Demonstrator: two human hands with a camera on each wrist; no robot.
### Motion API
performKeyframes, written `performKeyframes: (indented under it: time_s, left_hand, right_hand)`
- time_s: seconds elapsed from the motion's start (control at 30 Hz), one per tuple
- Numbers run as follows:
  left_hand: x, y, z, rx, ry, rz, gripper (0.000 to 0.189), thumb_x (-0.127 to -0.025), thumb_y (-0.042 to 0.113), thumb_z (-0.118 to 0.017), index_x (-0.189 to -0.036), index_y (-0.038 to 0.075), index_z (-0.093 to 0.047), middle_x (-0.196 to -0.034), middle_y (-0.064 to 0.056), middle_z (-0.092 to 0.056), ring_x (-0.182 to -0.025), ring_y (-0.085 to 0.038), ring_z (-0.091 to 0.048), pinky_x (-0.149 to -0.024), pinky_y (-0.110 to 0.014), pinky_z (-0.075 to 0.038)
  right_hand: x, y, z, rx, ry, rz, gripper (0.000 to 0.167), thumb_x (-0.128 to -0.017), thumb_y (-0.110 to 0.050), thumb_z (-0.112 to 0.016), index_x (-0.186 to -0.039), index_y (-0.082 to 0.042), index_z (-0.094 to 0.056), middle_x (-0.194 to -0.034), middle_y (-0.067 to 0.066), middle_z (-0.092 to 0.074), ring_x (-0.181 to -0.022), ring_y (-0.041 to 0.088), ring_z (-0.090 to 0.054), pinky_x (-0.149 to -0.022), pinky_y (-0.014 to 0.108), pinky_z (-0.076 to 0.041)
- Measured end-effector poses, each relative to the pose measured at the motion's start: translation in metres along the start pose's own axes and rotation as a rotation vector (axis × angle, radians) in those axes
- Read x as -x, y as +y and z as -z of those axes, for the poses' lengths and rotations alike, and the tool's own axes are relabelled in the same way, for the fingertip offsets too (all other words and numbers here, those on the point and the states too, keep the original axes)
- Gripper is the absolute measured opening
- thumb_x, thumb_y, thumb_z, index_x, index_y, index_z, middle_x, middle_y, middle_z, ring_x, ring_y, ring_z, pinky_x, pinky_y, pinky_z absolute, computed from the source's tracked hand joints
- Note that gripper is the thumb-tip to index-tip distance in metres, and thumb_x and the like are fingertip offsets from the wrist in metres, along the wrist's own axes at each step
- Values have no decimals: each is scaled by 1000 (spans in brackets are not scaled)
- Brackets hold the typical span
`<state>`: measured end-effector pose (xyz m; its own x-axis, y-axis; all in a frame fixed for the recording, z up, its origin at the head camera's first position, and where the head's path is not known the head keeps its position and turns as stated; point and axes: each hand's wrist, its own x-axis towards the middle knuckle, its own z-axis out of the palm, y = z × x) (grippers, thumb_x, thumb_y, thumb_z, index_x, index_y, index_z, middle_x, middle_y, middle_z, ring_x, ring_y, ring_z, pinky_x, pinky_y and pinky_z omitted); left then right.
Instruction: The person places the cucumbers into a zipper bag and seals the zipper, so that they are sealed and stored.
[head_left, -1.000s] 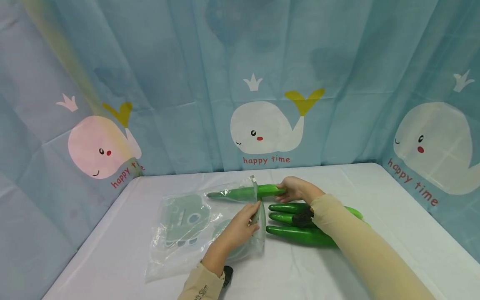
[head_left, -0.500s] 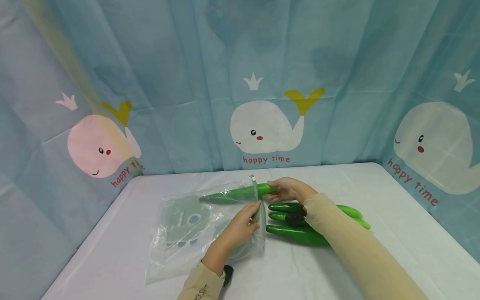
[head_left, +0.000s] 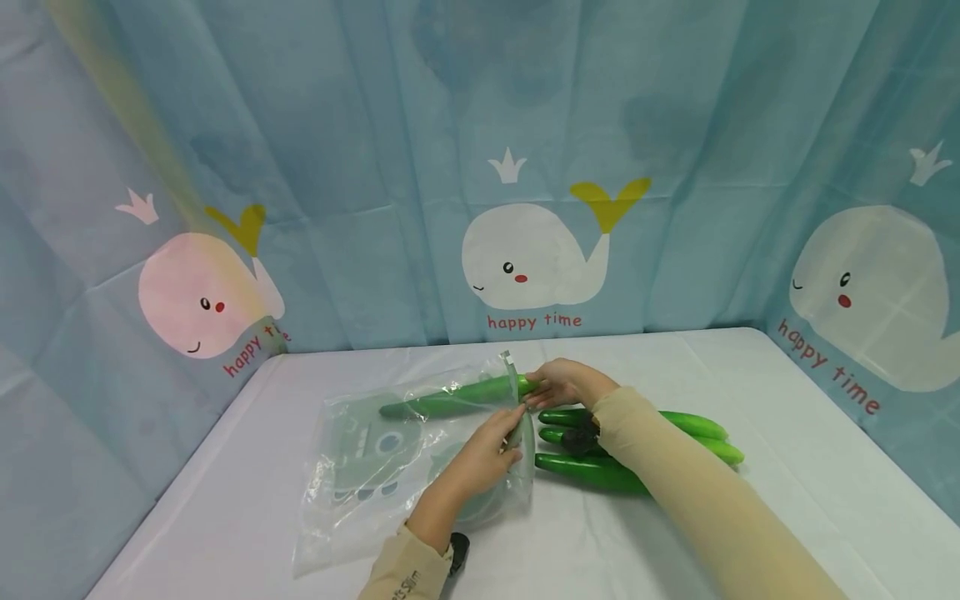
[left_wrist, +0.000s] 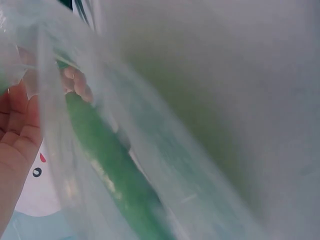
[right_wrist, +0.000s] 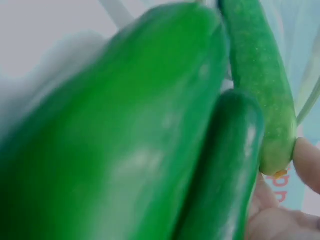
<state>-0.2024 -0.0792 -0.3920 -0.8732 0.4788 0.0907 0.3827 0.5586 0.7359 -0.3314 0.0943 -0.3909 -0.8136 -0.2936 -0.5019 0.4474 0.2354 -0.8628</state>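
A clear plastic zip bag (head_left: 315, 533) with a green cartoon print lies flat, its mouth facing right. My left hand (head_left: 480, 458) pinches the edge of that mouth and keeps it lifted. One long cucumber (head_left: 450, 400) lies mostly inside the bag, its light green end at the mouth. My right hand (head_left: 562, 383) holds that end between thumb and fingers. In the right wrist view, the thumb and fingers are at the tip of the held cucumber (right_wrist: 265, 100). The left wrist view shows the cucumber (left_wrist: 110, 155) through the hazy plastic.
Several more cucumbers (head_left: 600, 473) lie side by side on the white table (head_left: 600, 550), right of the bag and partly under the right forearm. A blue curtain (head_left: 375, 250) with whale prints stands behind the table and along its sides.
My right hand has moved left, sliding the cucumber deeper into the bag until little more than its light end shows outside. The left hand keeps its place at the bag's mouth.
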Motion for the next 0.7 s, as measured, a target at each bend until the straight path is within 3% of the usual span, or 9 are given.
performKeyframes:
  time_s: [0.23,0.5,0.7]
  left_hand:
    - [1,-2,0,1,-11,-20,63,-91,-6,-61,-147,-7,-33,-118,-12,-51,-102,-22,-50,-87,-40,-46]
    - [2,-4,0,-13,-10,-35,62,-91,-6,-61,-147,-7,-34,-109,-7,-51,-98,-19,-50,-85,-36,-46]
    - [3,-5,1,-12,-8,-32,63,-90,-7,-62,-147,-7,-34,-108,-6,-51,-97,-18,-49,-84,-35,-46]
  right_hand:
    - [-4,-2,-8,34,75,-35,43,-103,-22,-49,-133,9,-50,-101,21,-67,-65,16,-62,-63,28,-54]
    - [-9,-3,-14,-25,39,-38,36,-103,-13,-45,-129,11,-52,-114,26,-62,-81,23,-62,-65,27,-53]
    - [-11,-3,-18,11,66,-7,34,-102,-17,-51,-121,10,-59,-102,21,-66,-76,22,-61,-63,28,-54]
